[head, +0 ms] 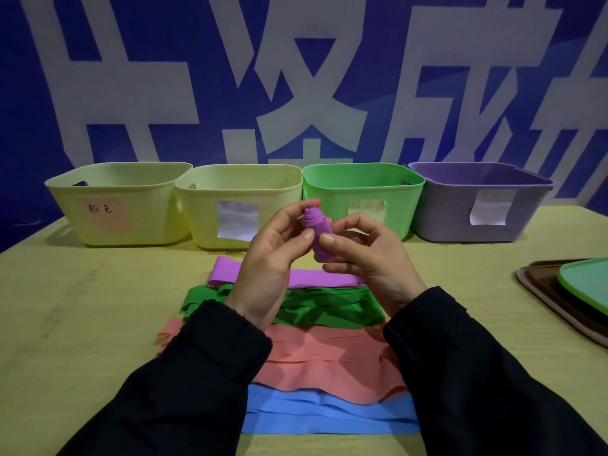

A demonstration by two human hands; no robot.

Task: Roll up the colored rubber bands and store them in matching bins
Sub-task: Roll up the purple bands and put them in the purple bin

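We are holding a rolled purple band [318, 235] above the counter [98, 307], the fingers of our left hand [273, 258] and right hand [368, 255] curling around it from both sides. Below it, flat purple [312, 278], green [316, 307], pink [329, 360] and blue bands [329, 413] are lying in rows. Four bins are standing behind, the purple bin [460, 218] at far right.

Head view (sole camera): looks forward-down, close over table [98, 291].
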